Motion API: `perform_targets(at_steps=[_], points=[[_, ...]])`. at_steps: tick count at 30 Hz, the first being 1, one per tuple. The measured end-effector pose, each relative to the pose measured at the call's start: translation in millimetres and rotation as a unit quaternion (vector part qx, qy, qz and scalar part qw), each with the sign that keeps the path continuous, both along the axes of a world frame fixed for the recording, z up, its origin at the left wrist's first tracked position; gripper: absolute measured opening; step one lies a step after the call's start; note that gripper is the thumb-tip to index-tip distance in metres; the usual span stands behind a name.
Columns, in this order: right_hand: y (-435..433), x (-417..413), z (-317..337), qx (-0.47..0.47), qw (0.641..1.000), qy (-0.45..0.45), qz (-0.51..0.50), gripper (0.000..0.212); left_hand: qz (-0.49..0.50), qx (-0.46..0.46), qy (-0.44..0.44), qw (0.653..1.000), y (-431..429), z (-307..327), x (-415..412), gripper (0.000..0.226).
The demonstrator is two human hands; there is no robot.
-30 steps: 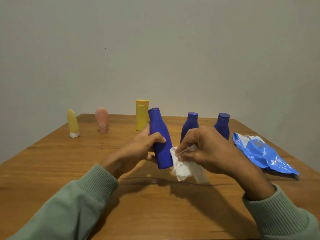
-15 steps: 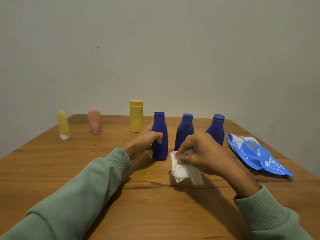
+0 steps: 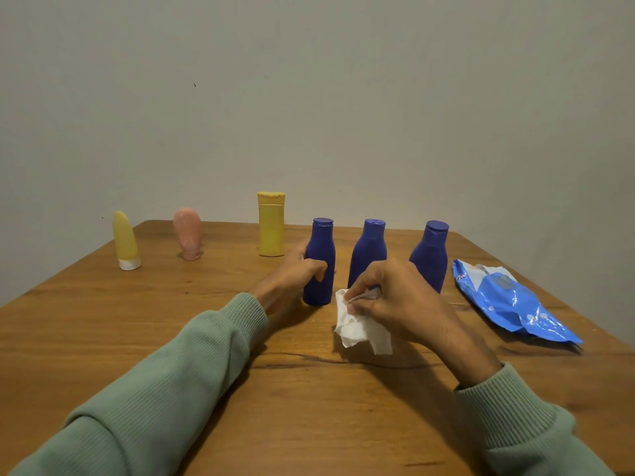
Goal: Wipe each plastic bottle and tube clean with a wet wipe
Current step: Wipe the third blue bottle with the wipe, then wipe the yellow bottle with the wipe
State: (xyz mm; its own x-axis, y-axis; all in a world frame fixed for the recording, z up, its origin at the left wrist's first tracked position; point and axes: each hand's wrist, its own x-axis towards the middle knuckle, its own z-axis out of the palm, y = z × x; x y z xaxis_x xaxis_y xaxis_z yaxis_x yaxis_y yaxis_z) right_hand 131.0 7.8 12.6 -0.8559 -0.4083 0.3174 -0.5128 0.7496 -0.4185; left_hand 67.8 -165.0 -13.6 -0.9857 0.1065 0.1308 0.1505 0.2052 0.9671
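**Six containers on the table, one wipe in hand**

Three blue bottles stand upright in a row across the wooden table (image 3: 103, 338): the left bottle (image 3: 319, 262), the middle bottle (image 3: 369, 252) and the right bottle (image 3: 431, 259), each with a matching blue cap closed on top. Behind and to the left of them stands one yellow bottle (image 3: 271, 225), taller and flat-topped, also capped. Further left are two tubes standing on their caps: a pink tube (image 3: 187, 233) and, nearest the table's left edge, a yellow tube (image 3: 125, 240) with a white cap. That makes four bottles and two tubes, all apart from one another.

What is inside any of them cannot be told; all are opaque.

One blue wipe pack (image 3: 512, 300) lies flat and crumpled at the right, just beside the right bottle, with a white patch at its far end.

The left hand (image 3: 292, 276) is wrapped around the left bottle, thumb in front and fingers behind, with the bottle's base on the table. The right hand (image 3: 395, 297) is pinched closed on one white wipe (image 3: 357, 324), which hangs crumpled just above the table, in front of the middle bottle. The wipe is near the left bottle but not touching it. Both sleeves are pale green.
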Motion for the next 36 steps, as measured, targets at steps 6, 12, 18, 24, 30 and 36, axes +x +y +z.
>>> perform_targets(at_steps=[6,12,18,24,30,36], points=[[-3,-5,-6,0.007,1.0,-0.001,-0.001,0.019,0.001,0.007,0.006,1.0,-2,-3,-1,0.038],[-2,-7,-7,0.016,1.0,0.001,0.0,0.021,-0.002,0.011,0.012,1.0,-3,-4,-1,0.039],[-2,-7,-8,0.012,1.0,0.005,0.005,0.02,0.001,0.017,0.008,1.0,-2,-5,0,0.04],[-2,-6,-8,0.015,1.0,0.002,0.011,0.02,0.016,0.036,-0.002,0.999,-7,-6,5,0.043],[-13,1,-7,-0.005,1.0,0.001,0.031,0.018,0.067,0.024,0.003,0.997,-40,-4,1,0.028],[-53,3,-13,-0.054,0.997,0.015,0.06,0.016,0.109,0.0,0.034,0.994,-71,-1,5,0.024]])
